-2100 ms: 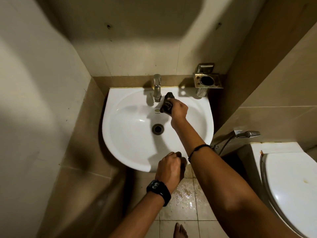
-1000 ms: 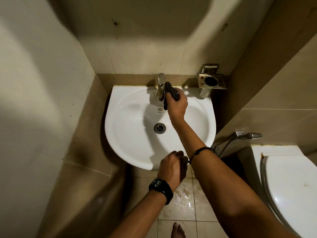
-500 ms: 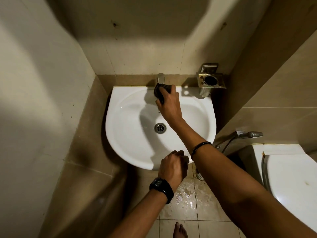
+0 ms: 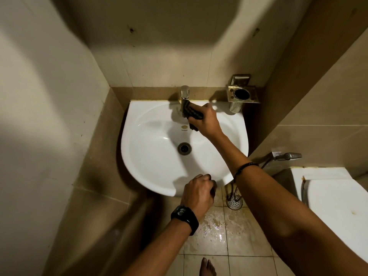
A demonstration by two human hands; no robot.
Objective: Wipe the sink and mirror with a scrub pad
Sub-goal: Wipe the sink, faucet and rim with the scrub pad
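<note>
Head view, looking straight down into a small bathroom corner. The right hand [image 4: 207, 120] has its fingers closed around the dark scrub pad [image 4: 192, 114], which is pushed up against the side of the tap [image 4: 184, 100] at the sink's [image 4: 151, 166] 12 o'clock. I'd guess the pad is folded round like that so it hugs the spout instead of just skimming it.

The left hand [image 4: 199, 193] is down at about 5 o'clock on the rim, fingers curled over the front edge. It isn't cleaning anything, so it looks like a brace for leaning in and reaching the back of the bowl.

The drain [image 4: 184, 148] sits dead centre and the bowl looks pretty white, so my read is the sink part is well along and this is the fiddly hardware bit. There's a metal cup holder [image 4: 242, 94] on the wall at 1 o'clock and the toilet [image 4: 338, 206] is off at 4 o'clock. The floor [image 4: 215, 236] is wet, so watch your footing. No mirror in shot, so I reckon that's yet to do.
</note>
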